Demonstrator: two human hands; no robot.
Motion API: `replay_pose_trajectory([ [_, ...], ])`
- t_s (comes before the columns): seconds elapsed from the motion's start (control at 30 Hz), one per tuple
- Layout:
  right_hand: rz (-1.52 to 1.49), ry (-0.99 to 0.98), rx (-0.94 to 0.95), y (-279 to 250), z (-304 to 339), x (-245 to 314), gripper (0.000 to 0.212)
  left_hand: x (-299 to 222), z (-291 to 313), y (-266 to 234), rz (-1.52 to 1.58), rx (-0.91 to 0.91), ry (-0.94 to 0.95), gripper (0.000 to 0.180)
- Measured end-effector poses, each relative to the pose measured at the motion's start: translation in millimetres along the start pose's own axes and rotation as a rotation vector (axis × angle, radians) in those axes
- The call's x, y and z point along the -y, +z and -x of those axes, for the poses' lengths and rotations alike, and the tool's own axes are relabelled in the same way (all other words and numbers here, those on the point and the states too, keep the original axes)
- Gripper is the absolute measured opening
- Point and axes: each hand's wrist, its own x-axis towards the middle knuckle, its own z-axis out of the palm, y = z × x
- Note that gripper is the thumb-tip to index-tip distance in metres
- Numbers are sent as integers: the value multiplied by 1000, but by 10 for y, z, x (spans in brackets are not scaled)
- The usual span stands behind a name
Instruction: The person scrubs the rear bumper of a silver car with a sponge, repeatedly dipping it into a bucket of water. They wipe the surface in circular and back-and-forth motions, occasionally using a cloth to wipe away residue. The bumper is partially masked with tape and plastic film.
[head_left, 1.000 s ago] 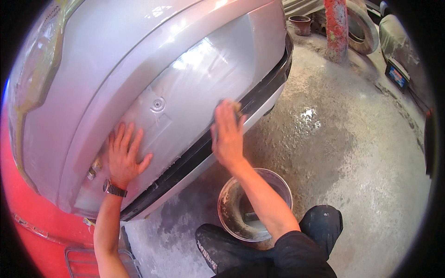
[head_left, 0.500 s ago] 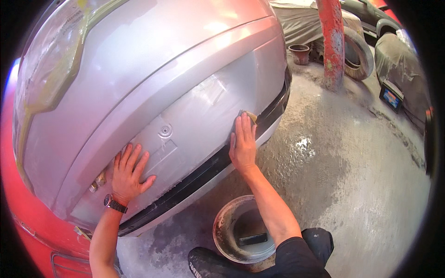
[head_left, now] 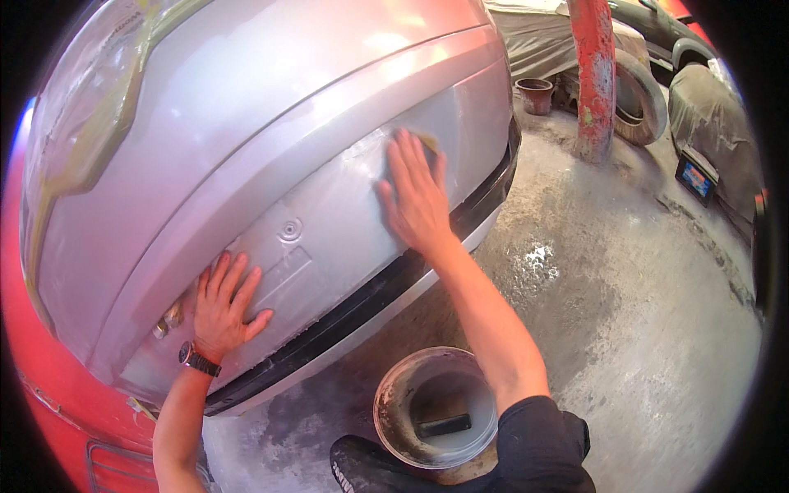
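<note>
Head view: both hands on the silver car panel (head_left: 345, 201), which fills the upper left, black trim strip (head_left: 345, 322) along its lower edge.

Right hand (head_left: 417, 205): fingers extended, near the panel's upper right, holding a dark-and-tan pad (head_left: 429, 145) under them. Pad mostly covered, only an edge shows past the fingers; pad's shape: can't tell.

Left hand (head_left: 222, 316): empty, spread wide, palm down on the panel's lower left. Black watch (head_left: 197, 359) on that wrist. Small metallic fitting (head_left: 173, 315) just beside it. Round boss (head_left: 290, 229) and shallow rectangular recess (head_left: 288, 275) between the two hands.

Bucket (head_left: 396, 394) on the floor (head_left: 649, 329) below the right forearm; cloudy liquid inside plus a dark block (head_left: 444, 425).

Background, upper right: peeling red post (head_left: 595, 90), brown pot (head_left: 536, 97) to its left, tyre (head_left: 656, 107) to its right, dark box (head_left: 697, 177) with a blue label farther right.
</note>
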Motion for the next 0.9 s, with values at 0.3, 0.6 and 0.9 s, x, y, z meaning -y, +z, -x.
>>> replay_pose_trajectory([
  [0.3,38,-7,80,-125,455,-194,65,-2,-10,4,19,-11,-16,75],
  [0.6,71,-14,200,-149,705,-312,73,-4,-44,-11,9,-32,-8,72],
  [0.9,72,-28,180,-145,406,-300,72,8,6,30,13,-9,-4,75],
])
